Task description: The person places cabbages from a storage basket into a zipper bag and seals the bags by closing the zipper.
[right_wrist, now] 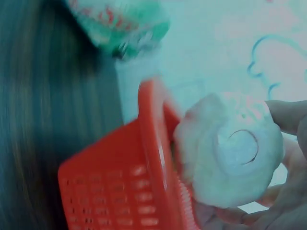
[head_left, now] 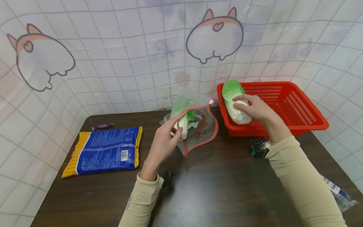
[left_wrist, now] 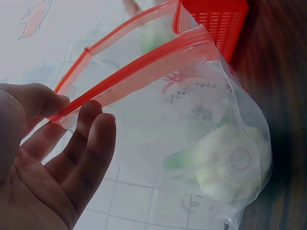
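Note:
My left hand (head_left: 163, 142) pinches the red zip edge of a clear zip bag (head_left: 204, 124), whose mouth gapes toward the right. In the left wrist view the thumb and index finger grip that red strip. Inside the bag lies a napa cabbage (left_wrist: 230, 163), pale base down, with something leafy and green beside it. My right hand (head_left: 256, 107) holds a second napa cabbage (head_left: 231, 91) over the left rim of the red basket (head_left: 269, 127). Its cut base faces the camera in the right wrist view, and the fingers wrap its side.
On the left lies a blue and yellow packet (head_left: 107, 151), with a small purple wrapped sweet (head_left: 102, 126) behind it. A dark wrapped item (head_left: 259, 147) sits before the basket, partly behind the right wrist. A clear plastic packet (head_left: 340, 194) is at the right edge. A patterned curtain (head_left: 127, 63) hangs behind.

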`<state>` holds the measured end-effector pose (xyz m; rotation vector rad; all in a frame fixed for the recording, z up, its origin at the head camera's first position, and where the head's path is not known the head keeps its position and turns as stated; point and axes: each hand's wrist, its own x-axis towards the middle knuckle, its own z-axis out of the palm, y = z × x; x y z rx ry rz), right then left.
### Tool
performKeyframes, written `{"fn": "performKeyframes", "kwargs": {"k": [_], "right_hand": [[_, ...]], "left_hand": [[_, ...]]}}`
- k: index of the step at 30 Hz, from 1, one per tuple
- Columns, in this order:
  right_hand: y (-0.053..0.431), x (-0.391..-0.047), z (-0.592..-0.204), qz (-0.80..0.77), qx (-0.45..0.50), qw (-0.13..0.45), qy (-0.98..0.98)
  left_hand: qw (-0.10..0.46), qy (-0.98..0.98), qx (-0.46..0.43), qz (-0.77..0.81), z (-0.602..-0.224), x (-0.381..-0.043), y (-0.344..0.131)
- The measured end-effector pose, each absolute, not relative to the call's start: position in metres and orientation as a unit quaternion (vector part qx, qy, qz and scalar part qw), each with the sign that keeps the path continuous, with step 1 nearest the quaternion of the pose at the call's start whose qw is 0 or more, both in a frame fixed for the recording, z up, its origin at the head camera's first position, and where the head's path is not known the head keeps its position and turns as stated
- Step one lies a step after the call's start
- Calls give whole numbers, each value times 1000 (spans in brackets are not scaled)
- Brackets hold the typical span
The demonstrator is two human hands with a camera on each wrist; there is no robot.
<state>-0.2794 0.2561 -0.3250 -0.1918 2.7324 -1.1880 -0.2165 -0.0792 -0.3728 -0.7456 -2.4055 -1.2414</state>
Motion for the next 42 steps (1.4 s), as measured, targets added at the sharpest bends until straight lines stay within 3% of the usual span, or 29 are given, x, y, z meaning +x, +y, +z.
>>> {"fn": "performKeyframes", "kwargs": {"k": [6, 19, 42], "right_hand": [[250, -245, -328, -475, -99, -2, 874], [240, -196, -328, -505, -64, -73, 858], [231, -182, -336, -587, -68, -102, 801]], "left_hand": [[161, -847, -257, -437, -373, -216, -80], [151, -848, -258, -437, -374, -218, -79], [158, -848, -259, -435, -372, -219, -81]]}}
